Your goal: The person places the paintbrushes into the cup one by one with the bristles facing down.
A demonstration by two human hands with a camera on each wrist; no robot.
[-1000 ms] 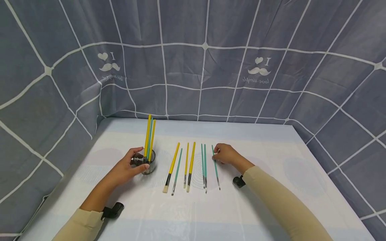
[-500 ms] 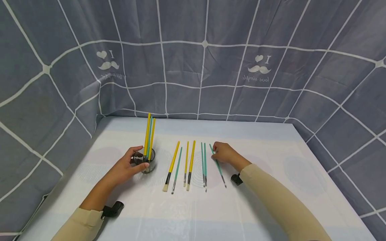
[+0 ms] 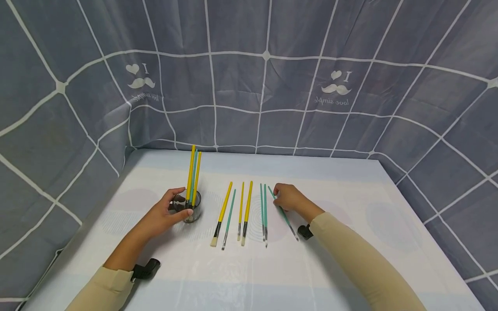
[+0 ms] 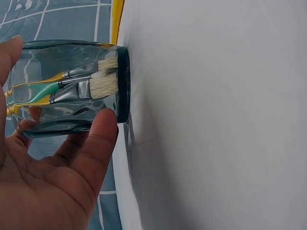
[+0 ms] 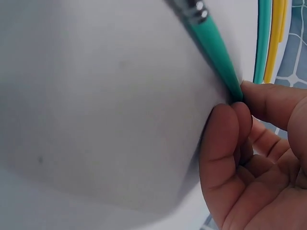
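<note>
My left hand [image 3: 165, 217] grips a clear glass [image 4: 123, 86] standing at the left of the table, fingers and thumb around its side. Inside it, bristles down, lean two yellow-handled paintbrushes and a green-handled one [image 4: 44, 91]. On the right, my right hand [image 3: 289, 197] pinches a thin green paintbrush [image 3: 288, 221] near the handle's upper end between thumb and fingers. That brush slants, its bristle tip pointing toward me and to the right. Just left of it lie two green paintbrushes [image 3: 265, 211] side by side.
More paintbrushes lie in the middle: a pair of yellow ones [image 3: 247, 209], a green one [image 3: 230, 216] and a wide yellow one [image 3: 223, 209]. A grey checked curtain [image 3: 233, 86] hangs behind the white-covered table [image 3: 241, 280].
The green paintbrush in my right hand has swung, its bristle tip going right and its handle end left toward the green pair. My left hand and the glass have stayed put.
</note>
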